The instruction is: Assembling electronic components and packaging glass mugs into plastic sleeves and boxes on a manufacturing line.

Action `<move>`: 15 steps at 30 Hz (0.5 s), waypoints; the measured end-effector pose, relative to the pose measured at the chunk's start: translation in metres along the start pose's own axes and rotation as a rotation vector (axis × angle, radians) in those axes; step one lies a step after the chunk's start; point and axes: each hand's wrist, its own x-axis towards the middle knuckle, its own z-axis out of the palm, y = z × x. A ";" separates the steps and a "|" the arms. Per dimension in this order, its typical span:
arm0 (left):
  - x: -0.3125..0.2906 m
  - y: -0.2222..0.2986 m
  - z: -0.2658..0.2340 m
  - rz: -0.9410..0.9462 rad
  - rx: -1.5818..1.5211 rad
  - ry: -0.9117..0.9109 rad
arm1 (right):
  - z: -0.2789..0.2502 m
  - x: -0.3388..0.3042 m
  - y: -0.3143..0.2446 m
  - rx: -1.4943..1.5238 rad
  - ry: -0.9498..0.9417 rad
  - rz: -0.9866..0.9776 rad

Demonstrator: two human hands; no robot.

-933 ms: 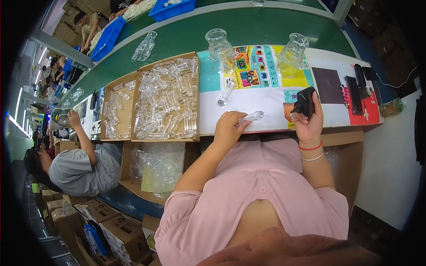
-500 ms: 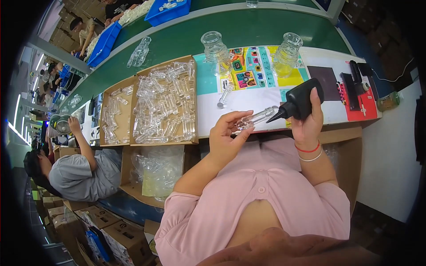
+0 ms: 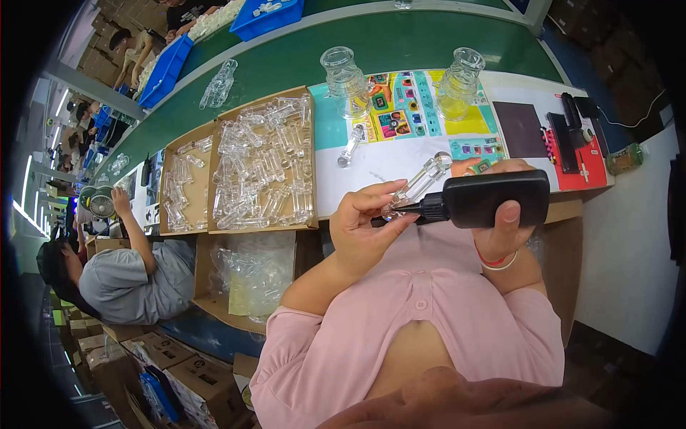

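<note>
A clear tubular piece [image 3: 421,180] with a rounded end is pinched in my left hand [image 3: 364,220], tilted up and to the right. My right hand [image 3: 506,227] grips a black squeeze bottle [image 3: 496,199] that lies nearly level, its tapered nozzle [image 3: 423,208] pointing left. The nozzle tip is at the lower end of the clear piece, close to my left fingertips; whether it touches cannot be made out. Another loose clear piece [image 3: 351,146] lies on the white board beyond my left hand. Two clear ribbed glass vessels [image 3: 344,82] [image 3: 459,84] stand farther back.
Left of my hands, a shallow cardboard tray [image 3: 313,161] holds several clear tubular pieces, beside a second tray [image 3: 164,193]. A black phone-like slab [image 3: 563,143] lies on the red sheet at right. A co-worker [image 3: 136,275] sits at left. Blue bins [image 3: 168,71] stand across the green table.
My right hand has turned the black bottle level and brought its nozzle leftward to the lower end of the clear piece. My left hand has tilted that piece more upright.
</note>
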 end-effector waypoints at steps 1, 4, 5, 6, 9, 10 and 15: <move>0.000 0.000 0.000 0.006 -0.013 -0.001 | 0.001 -0.001 -0.001 -0.022 0.029 -0.048; -0.001 0.001 0.000 0.014 -0.020 -0.004 | -0.001 -0.004 -0.004 -0.078 0.020 -0.108; -0.001 0.002 0.000 0.017 -0.013 -0.005 | -0.003 -0.004 -0.007 -0.110 -0.020 -0.121; -0.001 0.002 -0.001 0.016 -0.014 -0.006 | -0.004 -0.005 -0.009 -0.110 -0.019 -0.120; -0.002 0.001 -0.001 0.034 -0.007 -0.009 | -0.008 -0.005 -0.014 -0.131 -0.108 -0.170; -0.002 0.002 -0.001 0.049 0.009 -0.011 | -0.010 -0.005 -0.014 -0.137 -0.125 -0.201; -0.001 0.001 -0.003 0.128 0.106 -0.014 | -0.006 -0.005 -0.019 -0.169 -0.116 -0.142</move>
